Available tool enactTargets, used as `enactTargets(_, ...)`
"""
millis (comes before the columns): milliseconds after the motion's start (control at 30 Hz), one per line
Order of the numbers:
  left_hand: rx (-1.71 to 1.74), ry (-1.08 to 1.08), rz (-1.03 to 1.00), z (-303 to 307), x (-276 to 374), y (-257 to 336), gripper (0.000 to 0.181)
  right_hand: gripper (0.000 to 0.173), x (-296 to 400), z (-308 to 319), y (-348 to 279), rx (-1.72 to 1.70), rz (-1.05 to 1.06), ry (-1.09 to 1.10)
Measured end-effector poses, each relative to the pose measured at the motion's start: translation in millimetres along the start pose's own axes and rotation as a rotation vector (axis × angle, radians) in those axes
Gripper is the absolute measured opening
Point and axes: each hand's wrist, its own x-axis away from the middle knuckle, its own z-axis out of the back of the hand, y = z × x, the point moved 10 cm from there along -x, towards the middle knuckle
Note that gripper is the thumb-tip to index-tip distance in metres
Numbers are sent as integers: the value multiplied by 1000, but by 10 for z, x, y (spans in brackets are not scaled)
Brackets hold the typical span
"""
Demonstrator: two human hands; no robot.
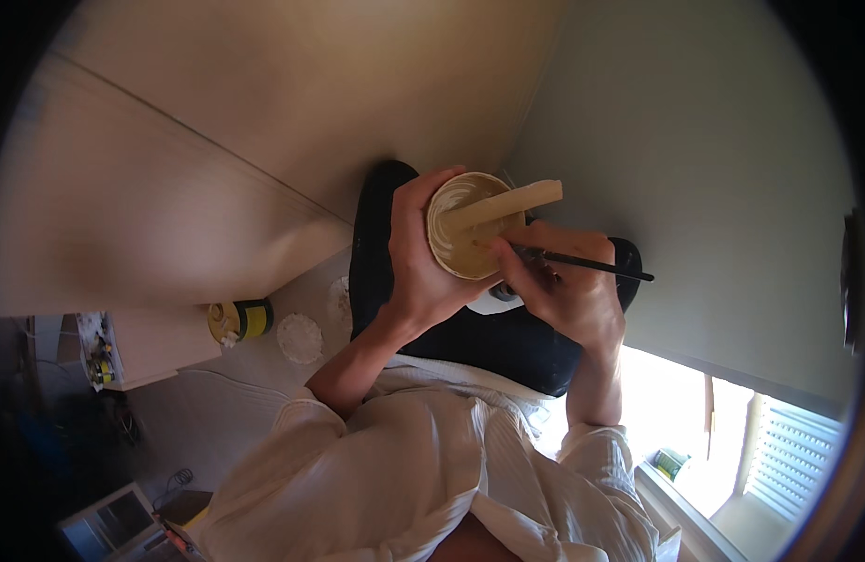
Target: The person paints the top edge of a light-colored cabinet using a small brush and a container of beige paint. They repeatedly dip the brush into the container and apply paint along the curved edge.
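My left hand is wrapped around the side of a round cup that has pale cream streaks on its inner wall. A flat wooden stick leans in the cup, its upper end sticking out past the rim. In my right hand is a thin brush with a dark handle; its tip is in the cup's opening, near the bottom. Both hands are close together above my dark-clothed legs. Below the cup, between the legs, a pale round object shows in part, mostly hidden by the hands.
Walls meet in a corner ahead, with a grey-green wall at right. On the floor at left stand a paint can and a whitish round piece. A cable runs behind them. Another can sits by the bright window.
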Motion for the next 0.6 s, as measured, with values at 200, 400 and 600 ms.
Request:
enactTargets(200, -60, 37, 31, 97, 69, -54, 88, 7, -133, -102, -97, -43, -12, -22)
enactTargets(400, -80, 45, 25, 127, 63, -46, 87, 8, -122, -160, -38, -37, -28, -53)
enactTargets(600, -70, 19, 36, 96, 15, -94, 89, 11, -80, -68, 38, -16, 58, -43)
